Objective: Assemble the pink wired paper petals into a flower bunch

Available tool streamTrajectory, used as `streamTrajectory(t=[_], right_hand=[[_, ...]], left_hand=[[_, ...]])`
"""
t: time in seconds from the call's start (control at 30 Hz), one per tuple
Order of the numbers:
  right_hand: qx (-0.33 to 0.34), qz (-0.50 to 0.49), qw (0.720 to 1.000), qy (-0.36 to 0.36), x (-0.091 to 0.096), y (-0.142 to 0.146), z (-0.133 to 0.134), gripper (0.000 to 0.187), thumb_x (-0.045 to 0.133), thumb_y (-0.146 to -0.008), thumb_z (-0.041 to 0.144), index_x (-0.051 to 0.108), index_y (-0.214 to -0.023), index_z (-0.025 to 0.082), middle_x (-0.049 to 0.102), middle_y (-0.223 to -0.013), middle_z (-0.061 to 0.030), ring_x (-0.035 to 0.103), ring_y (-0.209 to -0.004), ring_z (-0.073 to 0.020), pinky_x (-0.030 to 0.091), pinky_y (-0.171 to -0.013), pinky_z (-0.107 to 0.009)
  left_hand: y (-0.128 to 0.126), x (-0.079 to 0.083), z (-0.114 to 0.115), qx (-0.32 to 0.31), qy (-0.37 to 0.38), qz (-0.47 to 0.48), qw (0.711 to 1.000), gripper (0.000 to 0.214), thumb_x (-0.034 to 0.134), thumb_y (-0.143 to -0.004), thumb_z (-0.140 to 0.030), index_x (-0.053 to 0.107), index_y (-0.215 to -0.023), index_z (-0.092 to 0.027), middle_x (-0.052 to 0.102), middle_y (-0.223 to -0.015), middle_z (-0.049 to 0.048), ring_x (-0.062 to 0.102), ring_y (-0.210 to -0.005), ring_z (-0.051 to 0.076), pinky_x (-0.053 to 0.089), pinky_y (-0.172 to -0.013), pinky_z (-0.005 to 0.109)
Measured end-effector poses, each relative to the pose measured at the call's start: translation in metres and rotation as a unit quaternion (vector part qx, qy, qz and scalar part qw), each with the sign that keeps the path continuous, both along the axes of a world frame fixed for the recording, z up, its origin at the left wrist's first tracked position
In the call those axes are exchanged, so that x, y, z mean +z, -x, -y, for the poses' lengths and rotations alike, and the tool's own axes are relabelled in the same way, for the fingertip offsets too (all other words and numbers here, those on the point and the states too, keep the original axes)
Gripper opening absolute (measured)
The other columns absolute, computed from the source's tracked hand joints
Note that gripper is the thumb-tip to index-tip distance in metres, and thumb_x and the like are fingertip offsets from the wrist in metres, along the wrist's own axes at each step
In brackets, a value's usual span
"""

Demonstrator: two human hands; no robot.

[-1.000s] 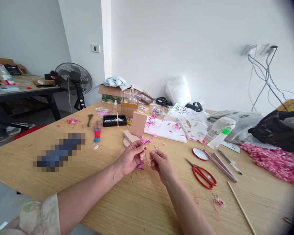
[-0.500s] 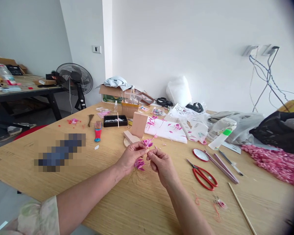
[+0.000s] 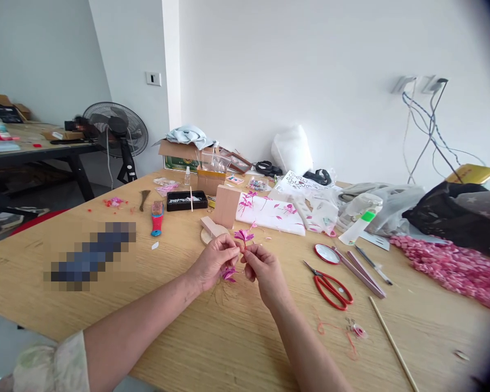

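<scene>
Above the table, both hands meet at the stem of a small purple-pink artificial flower point(image 3: 244, 235). My left hand point(image 3: 212, 264) pinches the stem from the left, thumb against fingertips. From the right, my right hand point(image 3: 265, 269) is closed with its fingertips at the same stem, just below the petals. A second purple flower point(image 3: 228, 274) with thin dark wires hangs under my left fingers. Beyond the hands stands a wooden block point(image 3: 227, 206) beside a round wooden base point(image 3: 209, 234). White foam point(image 3: 271, 214) behind it carries more pink flowers and petals.
Red-handled scissors point(image 3: 332, 288), a red-rimmed round dish point(image 3: 326, 253), tweezers point(image 3: 361, 272) and a thin stick point(image 3: 393, 343) lie on the right. A brush point(image 3: 157, 218) and a black tray point(image 3: 187, 201) sit at left. A spray bottle point(image 3: 359, 220) and pink strands point(image 3: 449, 267) are farther right.
The view has turned slightly right, so everything sits a little farther left. My right fingertips have come in against the stem and my left fingertips.
</scene>
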State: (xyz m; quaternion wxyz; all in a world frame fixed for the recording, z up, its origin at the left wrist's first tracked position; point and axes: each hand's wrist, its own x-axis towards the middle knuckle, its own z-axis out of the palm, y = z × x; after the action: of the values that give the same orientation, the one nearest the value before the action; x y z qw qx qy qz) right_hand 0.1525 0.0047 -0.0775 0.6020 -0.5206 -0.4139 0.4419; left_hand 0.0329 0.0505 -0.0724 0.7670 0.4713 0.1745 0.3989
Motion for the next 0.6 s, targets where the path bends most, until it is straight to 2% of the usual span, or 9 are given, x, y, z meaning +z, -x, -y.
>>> streamTrajectory(t=[0.13,0.3,0.37,0.5,0.6], right_hand=[[0.024,-0.037,0.999,0.016,0.0,-0.001,0.001,0.024,0.063,-0.065,0.039,0.053,-0.067,0.017,0.053,-0.053,0.0053,0.038,-0.035,-0.0031,0.023,-0.034,-0.016],[-0.009,-0.058,0.998,0.014,-0.002,-0.006,-0.001,0.024,0.067,-0.059,0.037,0.055,-0.065,0.016,0.057,-0.055,0.0038,0.03,-0.036,-0.0026,0.018,-0.035,-0.017],[-0.012,-0.071,0.997,0.008,-0.002,-0.007,-0.001,0.024,0.068,-0.058,0.035,0.055,-0.064,0.016,0.057,-0.055,0.0034,0.03,-0.037,-0.0028,0.018,-0.036,-0.018],[-0.001,-0.105,0.994,0.009,-0.003,-0.009,-0.002,0.023,0.069,-0.058,0.033,0.053,-0.062,0.016,0.056,-0.056,0.0035,0.032,-0.039,-0.0026,0.017,-0.035,-0.016],[0.005,-0.132,0.991,0.015,-0.003,-0.01,-0.001,0.024,0.07,-0.057,0.031,0.051,-0.063,0.016,0.053,-0.055,0.005,0.032,-0.038,-0.002,0.015,-0.034,-0.015]], left_hand=[[0.001,0.002,0.002,-0.02,-0.004,-0.005,1.0,0.019,0.058,-0.072,-0.03,0.044,-0.069,-0.017,0.052,-0.054,-0.0044,0.041,-0.039,0.005,0.028,-0.036,0.015],[0.002,0.0,-0.001,-0.04,0.018,-0.048,0.998,0.023,0.062,-0.069,-0.034,0.047,-0.078,-0.019,0.05,-0.055,-0.005,0.044,-0.043,0.006,0.029,-0.04,0.015],[0.002,-0.001,-0.002,-0.027,0.007,-0.077,0.997,0.025,0.064,-0.067,-0.034,0.05,-0.081,-0.018,0.047,-0.053,-0.0057,0.041,-0.043,0.005,0.029,-0.041,0.016],[0.001,-0.003,-0.004,0.028,-0.061,-0.138,0.988,0.022,0.062,-0.068,-0.035,0.055,-0.066,-0.014,0.04,-0.049,-0.0054,0.034,-0.043,0.005,0.025,-0.043,0.017],[0.0,-0.002,-0.003,0.058,-0.147,-0.156,0.975,0.019,0.059,-0.071,-0.03,0.058,-0.063,-0.013,0.046,-0.056,-0.0027,0.038,-0.052,0.008,0.029,-0.051,0.019]])
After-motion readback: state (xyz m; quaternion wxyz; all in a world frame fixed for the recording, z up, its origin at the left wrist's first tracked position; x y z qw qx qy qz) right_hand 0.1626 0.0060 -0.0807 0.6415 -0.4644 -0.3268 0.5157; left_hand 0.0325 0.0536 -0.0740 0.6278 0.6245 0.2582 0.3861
